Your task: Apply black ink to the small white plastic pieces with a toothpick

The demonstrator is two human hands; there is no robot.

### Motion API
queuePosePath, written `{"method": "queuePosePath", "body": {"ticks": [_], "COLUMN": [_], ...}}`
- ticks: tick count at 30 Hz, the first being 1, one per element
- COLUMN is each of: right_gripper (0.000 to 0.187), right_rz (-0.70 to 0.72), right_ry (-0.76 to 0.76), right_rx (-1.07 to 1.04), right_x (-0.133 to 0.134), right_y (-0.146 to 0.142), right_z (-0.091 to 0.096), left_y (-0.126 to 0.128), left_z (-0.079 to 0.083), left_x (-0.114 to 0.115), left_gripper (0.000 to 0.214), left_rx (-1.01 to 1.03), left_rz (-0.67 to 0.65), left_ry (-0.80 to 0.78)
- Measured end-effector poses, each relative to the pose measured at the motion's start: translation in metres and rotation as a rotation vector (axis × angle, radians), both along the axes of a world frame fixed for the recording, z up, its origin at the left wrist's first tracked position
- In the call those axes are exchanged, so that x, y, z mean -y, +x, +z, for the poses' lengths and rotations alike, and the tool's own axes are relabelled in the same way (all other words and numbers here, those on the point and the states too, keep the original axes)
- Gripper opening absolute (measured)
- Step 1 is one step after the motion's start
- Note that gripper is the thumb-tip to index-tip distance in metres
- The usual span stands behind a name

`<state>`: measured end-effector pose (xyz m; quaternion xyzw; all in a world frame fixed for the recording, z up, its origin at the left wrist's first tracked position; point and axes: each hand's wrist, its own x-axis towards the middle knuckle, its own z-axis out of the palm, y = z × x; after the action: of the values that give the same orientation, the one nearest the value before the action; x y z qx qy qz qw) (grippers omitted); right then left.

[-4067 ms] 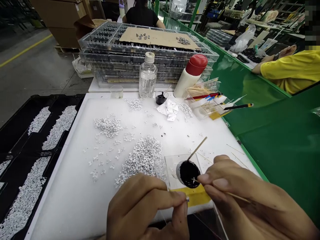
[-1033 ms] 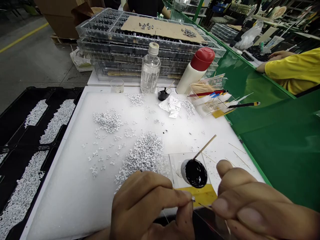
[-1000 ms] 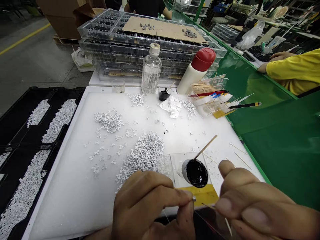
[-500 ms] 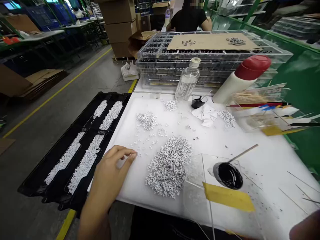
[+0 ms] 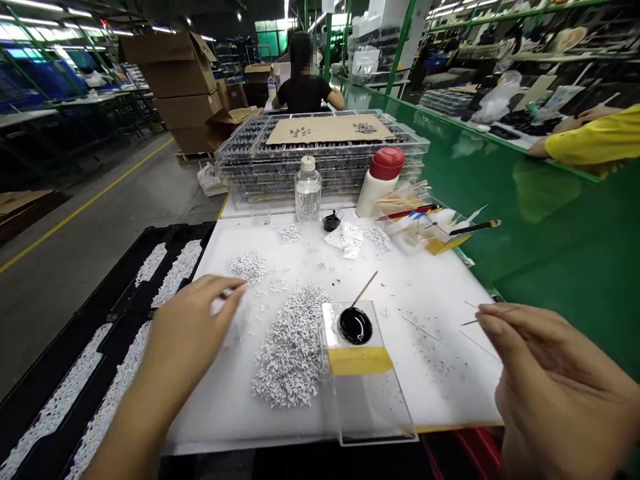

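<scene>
My left hand (image 5: pixel 193 320) hovers over the left side of the white work surface (image 5: pixel 210 413), thumb and forefinger pinched; anything between them is too small to make out. Near its fingertips lies a small pile of tiny white parts (image 5: pixel 247 267). A larger heap of the same curved parts (image 5: pixel 290 353) lies to its right. My right hand (image 5: pixel 555 380) is at the right edge, its fingers closed on a thin stick with a dark tip (image 5: pixel 470 323). Between the hands, a round cup of black paint (image 5: pixel 355 326) sits on a clear acrylic box (image 5: pixel 373 407), a wooden stick (image 5: pixel 365 289) leaning in it.
Black trays (image 5: pixel 113 320) of white parts stand at the left. Behind are a clear bottle (image 5: pixel 308 193), a red-capped white bottle (image 5: pixel 381 181), a holder of sticks (image 5: pixel 415 230) and stacked clear trays (image 5: pixel 240 157). A person (image 5: pixel 303 87) sits ahead; a yellow sleeve (image 5: pixel 595 140) shows right.
The view has tilted up and swung right. My right hand has come fully into view with the thin stick. My left hand stays pinched, now closer to the small pile.
</scene>
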<state>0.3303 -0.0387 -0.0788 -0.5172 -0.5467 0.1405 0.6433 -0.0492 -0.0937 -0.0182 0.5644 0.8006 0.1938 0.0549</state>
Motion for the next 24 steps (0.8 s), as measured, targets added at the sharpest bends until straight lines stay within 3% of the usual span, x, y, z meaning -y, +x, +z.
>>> {"method": "queuePosePath", "body": {"ticks": [4, 7, 10, 13, 16, 24], "right_gripper": [0.031, 0.031, 0.034, 0.036, 0.037, 0.040], "right_rz": [0.082, 0.192, 0.330, 0.433, 0.489, 0.547], "right_ry": [-0.066, -0.151, -0.250, -0.325, -0.358, -0.278], "right_rx": [0.062, 0.080, 0.052, 0.006, -0.025, 0.011], "right_x": [-0.004, -0.012, -0.018, -0.021, -0.028, -0.096], "right_y": [0.005, 0.008, 0.011, 0.015, 0.017, -0.015], "right_z": [-0.013, -0.021, -0.023, -0.023, -0.021, 0.016], "left_y": [0.062, 0.094, 0.110, 0.111, 0.104, 0.102], "left_z": [0.014, 0.001, -0.022, -0.039, -0.041, -0.001], "left_x": [-0.101, -0.163, -0.199, -0.212, -0.211, -0.191], "left_gripper": [0.029, 0.037, 0.042, 0.041, 0.040, 0.036], "left_rx": [0.114, 0.153, 0.188, 0.238, 0.326, 0.744], "left_rz": [-0.391, -0.519, -0.543, -0.555, -0.573, -0.790], "left_ry": [-0.136, -0.194, -0.208, -0.196, -0.164, -0.157]}}
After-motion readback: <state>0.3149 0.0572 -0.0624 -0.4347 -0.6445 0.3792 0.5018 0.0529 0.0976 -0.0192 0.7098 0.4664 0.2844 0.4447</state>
